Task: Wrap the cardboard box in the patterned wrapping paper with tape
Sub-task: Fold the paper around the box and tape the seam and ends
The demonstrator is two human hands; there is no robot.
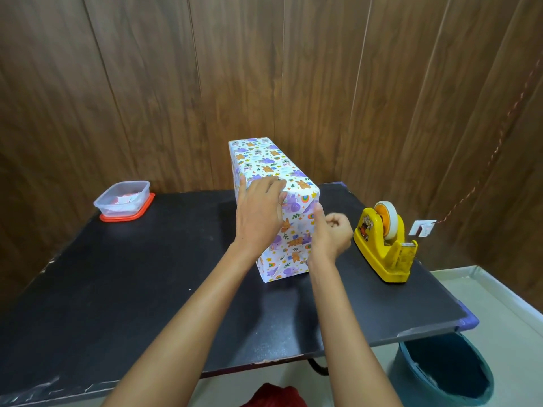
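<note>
Paper-wrapped box (276, 183) upright on black table (117, 289).

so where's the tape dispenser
Head view: the yellow tape dispenser sits at the right edge of the black table, just right of the right hand and wrapped box.

No lettering, brand name or number is showing clearly enough to read. The yellow tape dispenser (383, 254) is carrying a cartoon sticker (365, 227) on its side, and any words on it are too small to make out. The wrapping paper (264, 160) is showing only printed animals, rainbows and stars.
</note>
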